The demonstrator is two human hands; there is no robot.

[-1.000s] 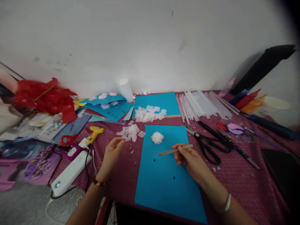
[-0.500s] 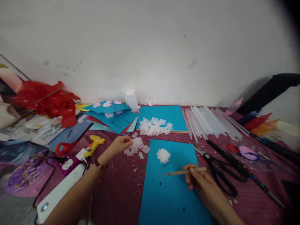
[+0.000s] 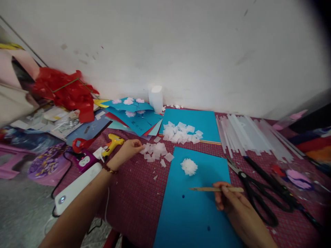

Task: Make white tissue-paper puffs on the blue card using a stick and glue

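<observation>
My left hand (image 3: pixel 130 148) reaches out to a small pile of white tissue squares (image 3: pixel 156 152) on the red checked cloth, with its fingers pinched at the pile's left edge. My right hand (image 3: pixel 229 200) holds a thin wooden stick (image 3: pixel 215 189) level over a blue card sheet (image 3: pixel 193 199). The stick's tip points left. A fluffy white tissue ball (image 3: pixel 189 166) sits on the upper part of that sheet. Two small dark dots mark the card below the stick.
A larger heap of white squares (image 3: pixel 181 132) lies on a second blue sheet (image 3: pixel 204 120) behind. Black scissors (image 3: pixel 256 191) and white strips (image 3: pixel 248 136) lie to the right. A yellow glue gun (image 3: pixel 113 143), a white power strip (image 3: pixel 77 187) and red paper (image 3: pixel 66 91) are on the left.
My left hand has reached forward from near the table's front to the small pile of tissue squares. My right hand keeps the stick over the blue sheet. The view has swung left.
</observation>
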